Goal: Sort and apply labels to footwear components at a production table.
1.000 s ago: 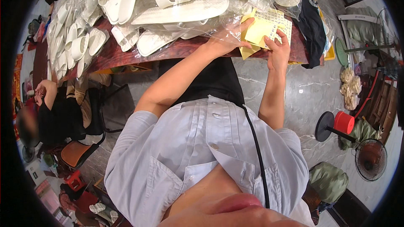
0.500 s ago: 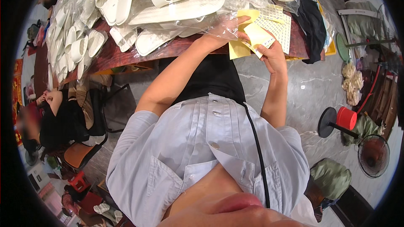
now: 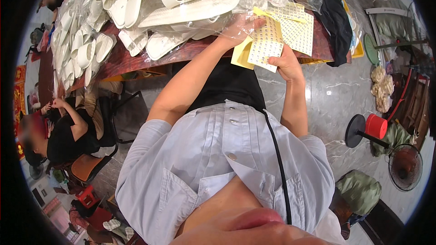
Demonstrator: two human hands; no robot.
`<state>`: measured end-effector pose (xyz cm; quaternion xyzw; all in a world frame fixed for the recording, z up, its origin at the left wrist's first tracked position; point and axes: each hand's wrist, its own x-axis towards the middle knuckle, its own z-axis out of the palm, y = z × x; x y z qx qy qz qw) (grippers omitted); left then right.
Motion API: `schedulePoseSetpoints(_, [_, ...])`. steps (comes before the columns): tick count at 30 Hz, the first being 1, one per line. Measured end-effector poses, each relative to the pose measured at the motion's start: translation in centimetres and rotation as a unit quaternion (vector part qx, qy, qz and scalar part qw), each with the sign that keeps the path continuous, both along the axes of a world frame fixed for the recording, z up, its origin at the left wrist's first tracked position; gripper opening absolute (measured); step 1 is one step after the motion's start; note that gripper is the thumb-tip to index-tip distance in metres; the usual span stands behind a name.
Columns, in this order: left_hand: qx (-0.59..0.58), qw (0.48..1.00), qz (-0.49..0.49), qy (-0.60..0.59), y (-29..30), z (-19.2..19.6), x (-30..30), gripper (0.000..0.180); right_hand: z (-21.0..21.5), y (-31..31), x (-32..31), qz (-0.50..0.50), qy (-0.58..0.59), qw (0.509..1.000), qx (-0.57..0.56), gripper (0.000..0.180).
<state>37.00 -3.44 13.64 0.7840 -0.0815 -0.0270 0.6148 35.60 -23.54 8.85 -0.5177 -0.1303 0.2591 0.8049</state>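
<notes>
Both my hands are at the table's near edge, on a yellow-edged sticker sheet (image 3: 265,41) covered in rows of tiny marks. My right hand (image 3: 289,64) pinches its lower right edge with the thumb on top. My left hand (image 3: 240,28) grips the upper left edge, its fingers partly hidden behind the sheet and by clear plastic. A plain yellow paper (image 3: 242,53) hangs below my left hand, partly behind the sheet. More sticker sheets (image 3: 299,34) lie on the table just beyond my right hand. White slippers (image 3: 190,11) in clear bags are heaped beside my left hand.
The dark red wooden table (image 3: 120,61) bears the bagged slippers, and a black cloth (image 3: 336,25) hangs over its right edge. Right of me stand a red container (image 3: 376,126) and a fan (image 3: 404,168). To the left, another person sits near an orange-seated chair (image 3: 88,165).
The sheet in my hands was folded over with its yellow back showing; now it lies opened out, marked side up. My right hand has dropped slightly. The seated person's arm has risen.
</notes>
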Motion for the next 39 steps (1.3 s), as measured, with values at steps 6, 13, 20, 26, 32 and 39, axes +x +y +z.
schedulePoseSetpoints(6, [-0.130, 0.984, 0.050, 0.108, -0.6, 0.6, -0.2, 0.043, 1.7, 1.5, -0.7, -0.064, -0.088, 0.992, -0.063, 0.076])
schedulePoseSetpoints(13, [-0.154, 0.985, 0.004, 0.082, -0.7, -1.6, 1.1, 0.039, 1.3, 1.7, -0.5, -0.138, -0.209, 0.967, -0.034, 0.058])
schedulePoseSetpoints(20, [-0.074, 0.994, 0.016, 0.081, -0.8, -3.2, 1.6, 0.040, 2.3, 1.8, -0.9, -0.146, -0.156, 0.974, -0.079, 0.049])
schedulePoseSetpoints(26, [0.015, 0.998, 0.054, 0.026, -0.8, -0.5, -0.1, 0.041, 0.7, 1.1, 0.0, -0.310, -0.200, 0.914, -0.168, 0.035])
schedulePoseSetpoints(32, [-0.085, 0.992, 0.092, 0.025, -0.7, -0.5, -0.9, 0.038, 1.2, 2.4, -2.1, -0.223, -0.168, 0.952, -0.124, 0.020])
schedulePoseSetpoints(39, [0.051, 0.993, 0.098, 0.029, -0.8, -1.1, -1.1, 0.014, 0.3, 4.1, -3.2, -0.038, 0.101, 0.967, 0.231, 0.040])
